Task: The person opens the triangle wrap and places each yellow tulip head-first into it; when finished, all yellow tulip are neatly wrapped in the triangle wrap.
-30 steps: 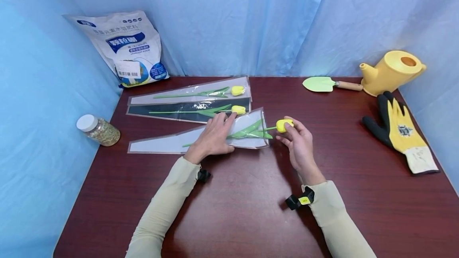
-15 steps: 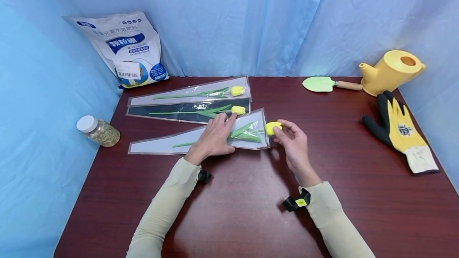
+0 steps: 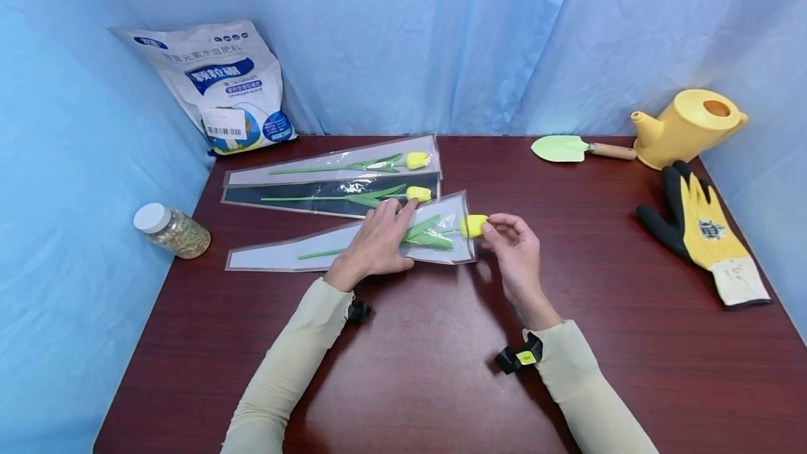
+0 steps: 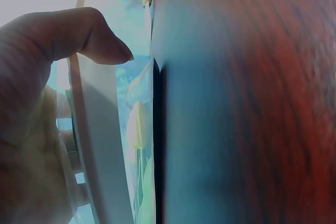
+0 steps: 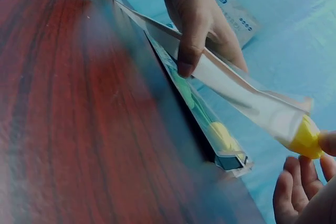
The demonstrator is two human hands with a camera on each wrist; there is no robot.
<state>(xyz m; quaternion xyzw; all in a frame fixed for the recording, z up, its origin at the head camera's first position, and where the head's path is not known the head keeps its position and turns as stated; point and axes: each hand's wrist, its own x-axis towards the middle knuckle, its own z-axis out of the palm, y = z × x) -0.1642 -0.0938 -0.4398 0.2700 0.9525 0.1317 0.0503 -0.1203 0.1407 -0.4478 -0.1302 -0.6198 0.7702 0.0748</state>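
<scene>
My left hand [image 3: 376, 238] lies across the nearest white tapered flower sleeve [image 3: 271, 256], holding it with the thumb on its near side and the fingers on its far side. Inside this clear-fronted sleeve are the green stem and leaves of an artificial tulip. Its yellow head [image 3: 473, 225] sits at the wide right mouth, partly inside. Thumb and fingertips of my right hand [image 3: 518, 258] pinch the part of the head that sticks out. In the right wrist view the tulip head [image 5: 305, 139] shows at the mouth, and the sleeve [image 5: 247, 98] is raised above the table.
Behind lie a dark sleeve [image 3: 290, 193] and another white sleeve [image 3: 252, 176], each with a yellow tulip. A fertilizer bag [image 3: 217, 90] and a jar of granules [image 3: 183, 233] stand left. At right are a trowel [image 3: 562, 148], a watering can [image 3: 684, 128] and a glove [image 3: 709, 230].
My right hand has moved left with the tulip, sliding its stem, leaves and part of its head into the sleeve. The left hand has hardly moved.
</scene>
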